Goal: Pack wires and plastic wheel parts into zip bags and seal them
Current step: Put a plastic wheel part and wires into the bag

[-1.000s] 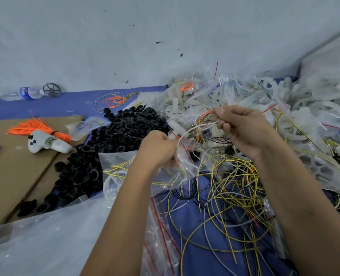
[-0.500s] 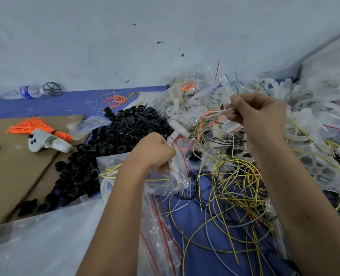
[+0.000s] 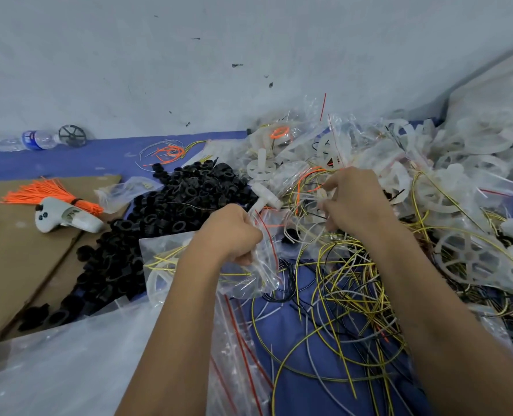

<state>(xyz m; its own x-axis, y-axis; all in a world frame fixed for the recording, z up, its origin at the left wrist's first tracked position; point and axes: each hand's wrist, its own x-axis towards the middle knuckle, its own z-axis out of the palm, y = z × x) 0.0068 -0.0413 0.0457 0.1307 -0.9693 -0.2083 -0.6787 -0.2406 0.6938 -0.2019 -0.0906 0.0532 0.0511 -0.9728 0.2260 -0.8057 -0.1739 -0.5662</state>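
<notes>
Both bare forearms reach forward from bottom of view. Left hand (image 3: 230,234) fisted, fingers curled tight, knuckles up. Right hand (image 3: 357,199) further out, fingers bent downward, fingertips pinching together.

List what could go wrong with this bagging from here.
1. The left hand grips the zip bag bunched, so its mouth may be too narrow for more wires.
2. The right hand reaches into tangled wires; pulling one could drag others along.
3. Yellow wires sticking past the bag's mouth may block the seal.
</notes>
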